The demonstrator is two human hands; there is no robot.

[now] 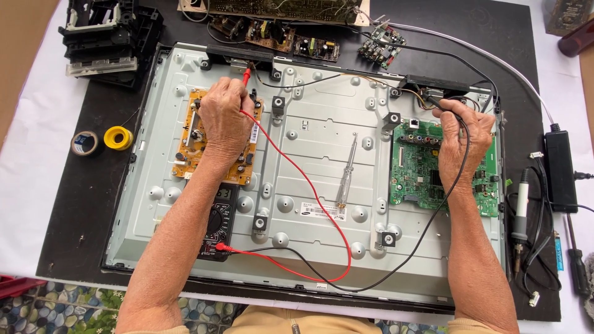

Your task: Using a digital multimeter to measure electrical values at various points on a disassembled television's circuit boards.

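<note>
A grey metal back panel of a flat screen (309, 154) lies face down before me. My left hand (224, 117) grips a red test probe (246, 77) over the yellow circuit board (185, 151) at the panel's left. My right hand (461, 145) holds a black test probe (440, 106) at the top edge of the green circuit board (413, 179) on the right. Red and black leads (322, 210) run from both probes down to a black multimeter (219, 222), which sits partly under my left forearm.
A clear-handled screwdriver (346, 173) lies on the panel's middle. A black plastic mechanism (105, 37) and two tape rolls (102, 141) sit at left. Loose circuit boards (291, 40) line the far edge. A black power adapter (560, 170), soldering iron (521, 207) and cables lie at right.
</note>
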